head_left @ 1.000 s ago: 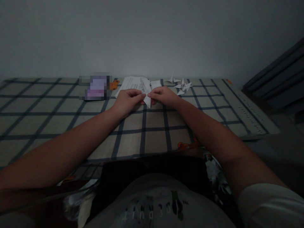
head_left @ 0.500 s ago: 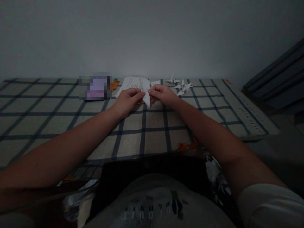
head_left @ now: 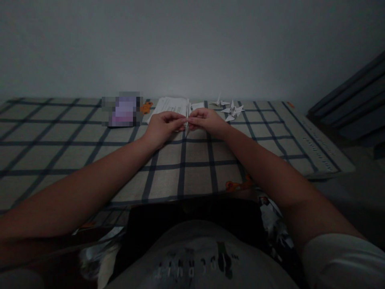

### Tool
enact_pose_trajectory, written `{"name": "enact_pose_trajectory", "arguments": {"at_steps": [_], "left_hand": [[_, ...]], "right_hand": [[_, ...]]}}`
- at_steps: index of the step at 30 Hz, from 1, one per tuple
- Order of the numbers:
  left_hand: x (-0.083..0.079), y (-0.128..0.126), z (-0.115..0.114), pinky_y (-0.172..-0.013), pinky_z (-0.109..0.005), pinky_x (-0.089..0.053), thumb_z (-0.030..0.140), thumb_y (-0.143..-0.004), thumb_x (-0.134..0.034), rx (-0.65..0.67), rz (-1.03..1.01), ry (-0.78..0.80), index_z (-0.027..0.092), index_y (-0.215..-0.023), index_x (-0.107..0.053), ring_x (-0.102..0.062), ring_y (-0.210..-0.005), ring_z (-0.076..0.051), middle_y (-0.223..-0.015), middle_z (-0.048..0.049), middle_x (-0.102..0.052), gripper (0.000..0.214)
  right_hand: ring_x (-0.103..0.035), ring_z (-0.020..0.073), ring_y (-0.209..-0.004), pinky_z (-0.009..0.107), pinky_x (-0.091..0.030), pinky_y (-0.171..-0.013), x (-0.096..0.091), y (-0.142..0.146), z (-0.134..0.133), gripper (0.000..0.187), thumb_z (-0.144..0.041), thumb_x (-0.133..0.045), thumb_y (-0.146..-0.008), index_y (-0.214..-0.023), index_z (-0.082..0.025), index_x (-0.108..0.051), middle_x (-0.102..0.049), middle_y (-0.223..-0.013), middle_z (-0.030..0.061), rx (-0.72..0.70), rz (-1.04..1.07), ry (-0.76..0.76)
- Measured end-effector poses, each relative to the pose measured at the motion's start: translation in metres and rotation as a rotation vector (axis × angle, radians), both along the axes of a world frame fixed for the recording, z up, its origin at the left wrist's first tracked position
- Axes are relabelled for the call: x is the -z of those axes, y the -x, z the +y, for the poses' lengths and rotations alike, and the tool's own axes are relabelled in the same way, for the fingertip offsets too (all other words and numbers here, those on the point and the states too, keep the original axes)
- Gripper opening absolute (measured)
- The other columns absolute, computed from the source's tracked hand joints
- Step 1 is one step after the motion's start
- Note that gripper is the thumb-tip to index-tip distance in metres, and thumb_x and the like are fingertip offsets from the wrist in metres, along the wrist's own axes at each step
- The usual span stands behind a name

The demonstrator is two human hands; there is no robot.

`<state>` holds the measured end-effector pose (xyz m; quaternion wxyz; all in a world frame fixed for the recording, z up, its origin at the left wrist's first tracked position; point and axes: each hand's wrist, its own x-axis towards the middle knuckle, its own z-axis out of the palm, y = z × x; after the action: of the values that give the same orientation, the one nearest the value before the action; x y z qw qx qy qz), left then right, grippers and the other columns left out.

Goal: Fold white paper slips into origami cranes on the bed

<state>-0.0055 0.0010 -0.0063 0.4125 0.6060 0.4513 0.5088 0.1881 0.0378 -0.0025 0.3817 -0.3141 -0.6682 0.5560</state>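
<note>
My left hand (head_left: pixel 164 126) and my right hand (head_left: pixel 207 120) meet over the far middle of a checked cloth surface (head_left: pixel 180 168). Both pinch a small folded piece of white paper (head_left: pixel 187 120), which now stands thin and edge-on between the fingertips. The fingers of each hand are closed on it. Just behind the hands lies a sheet of printed white paper (head_left: pixel 171 106).
Several small white folded paper cranes (head_left: pixel 232 110) sit at the back right near the wall. A blurred purple item (head_left: pixel 122 110) and a small orange thing (head_left: pixel 146 107) lie at the back left. The cloth's right edge drops off toward dark slats (head_left: pixel 351 100).
The folded paper has turned from a broad flap pointing down to a narrow upright edge between my fingertips. My hands have stayed in nearly the same place.
</note>
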Motion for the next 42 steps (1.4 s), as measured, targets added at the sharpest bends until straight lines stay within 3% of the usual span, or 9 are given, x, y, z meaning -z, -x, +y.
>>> {"name": "enact_pose_trajectory", "arguments": {"at_steps": [8,15,24,31,42], "left_hand": [[-0.0013,0.0048,-0.0036,-0.075,-0.030,-0.056,0.039,-0.079,-0.079,-0.028,0.249,-0.176,0.019,-0.089,-0.082,-0.072,-0.077,-0.018,-0.086,-0.0061,-0.080,0.022],[-0.0004,0.0054,-0.0029,-0.075,-0.028,-0.055,0.037,-0.076,-0.082,-0.015,0.270,-0.246,0.020,-0.088,-0.082,-0.071,-0.079,-0.018,-0.087,-0.0054,-0.080,0.021],[0.0000,0.0041,-0.0024,-0.071,-0.029,-0.054,0.039,-0.075,-0.082,0.042,0.201,-0.133,0.019,-0.085,-0.081,-0.069,-0.072,-0.017,-0.081,-0.0050,-0.078,0.023],[0.0025,-0.0013,-0.0011,-0.064,-0.028,-0.055,0.032,-0.070,-0.080,-0.068,0.041,0.009,0.017,-0.083,-0.076,-0.065,-0.061,-0.014,-0.073,-0.0030,-0.073,0.020],[0.0078,-0.0011,0.0046,-0.067,-0.030,-0.059,0.031,-0.070,-0.080,-0.048,0.026,0.001,0.019,-0.092,-0.071,-0.066,-0.062,-0.014,-0.076,-0.0009,-0.071,0.027]], "right_hand": [[-0.065,0.0097,-0.071,0.023,-0.056,-0.071,0.0038,-0.0012,0.0040,0.022,-0.032,-0.079,-0.082,-0.084,-0.016,-0.064,-0.068,-0.074,-0.0003,0.023,-0.010,-0.027],[-0.065,0.0105,-0.071,0.022,-0.056,-0.071,0.0014,-0.0004,0.0012,0.023,-0.032,-0.080,-0.080,-0.083,-0.015,-0.064,-0.069,-0.075,0.0004,0.013,-0.016,-0.045],[-0.064,0.0103,-0.070,0.024,-0.056,-0.072,0.0048,-0.0035,0.0039,0.014,-0.024,-0.073,-0.086,-0.084,-0.015,-0.062,-0.066,-0.074,0.0003,-0.007,-0.028,-0.035],[-0.063,0.0100,-0.068,0.024,-0.056,-0.069,0.0092,-0.0009,0.0088,0.011,-0.018,-0.066,-0.085,-0.088,-0.018,-0.055,-0.063,-0.072,-0.0030,0.015,0.023,-0.030],[-0.060,0.0104,-0.065,0.024,-0.052,-0.066,0.0086,0.0005,0.0066,0.011,-0.018,-0.066,-0.080,-0.086,-0.017,-0.057,-0.062,-0.068,-0.0030,0.073,-0.082,-0.226]]}}
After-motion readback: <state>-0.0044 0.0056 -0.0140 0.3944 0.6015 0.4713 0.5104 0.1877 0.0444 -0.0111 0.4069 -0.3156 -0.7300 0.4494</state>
